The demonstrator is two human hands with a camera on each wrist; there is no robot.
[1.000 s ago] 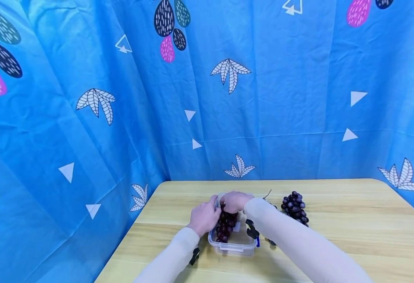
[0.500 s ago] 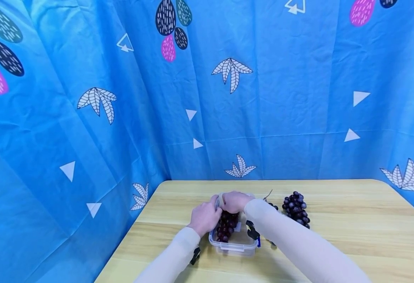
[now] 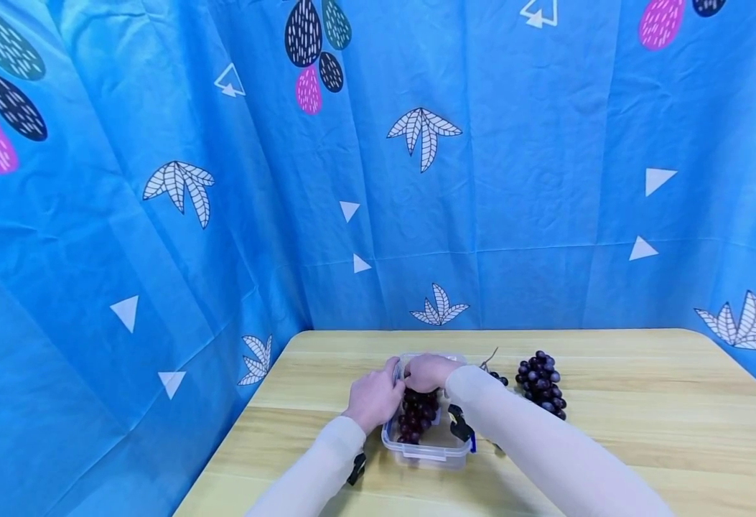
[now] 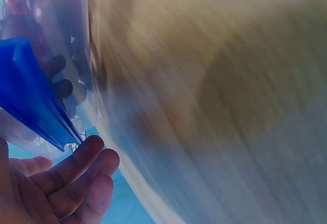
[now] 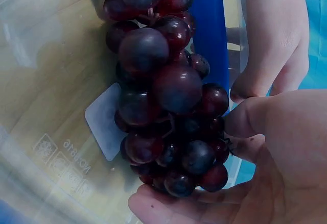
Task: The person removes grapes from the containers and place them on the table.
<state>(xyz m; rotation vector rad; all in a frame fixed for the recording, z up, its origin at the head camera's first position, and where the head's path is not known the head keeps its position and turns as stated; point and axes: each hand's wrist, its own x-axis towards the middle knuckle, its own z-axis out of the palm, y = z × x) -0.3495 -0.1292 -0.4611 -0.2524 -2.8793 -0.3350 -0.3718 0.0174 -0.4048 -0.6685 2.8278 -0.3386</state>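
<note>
A dark red bunch of grapes (image 3: pixel 418 416) lies lengthwise along the left side of a clear plastic box (image 3: pixel 424 454). My right hand (image 3: pixel 428 372) reaches over the box's far end and holds the end of this bunch. In the right wrist view, the right hand's (image 5: pixel 278 152) fingers curl under the lowest grapes (image 5: pixel 163 94), with the thumb against their side. At the box's far left, my left hand (image 3: pixel 374 396) grips the rim. Its curled fingers (image 4: pixel 76 165) show outside the wall beside a blue clip flap (image 4: pixel 30 94) in the left wrist view.
Another dark bunch of grapes (image 3: pixel 539 380) lies on the wooden table (image 3: pixel 642 402), right of the box. More dark grapes (image 3: pixel 499 378) with a stem are partly hidden behind my right sleeve (image 3: pixel 546 438). A blue patterned curtain (image 3: pixel 520 179) surrounds the table.
The right hand rose very slightly, then came down a little at the box's far end. The bunch in the box has shifted slightly. My left hand keeps its place on the rim.
</note>
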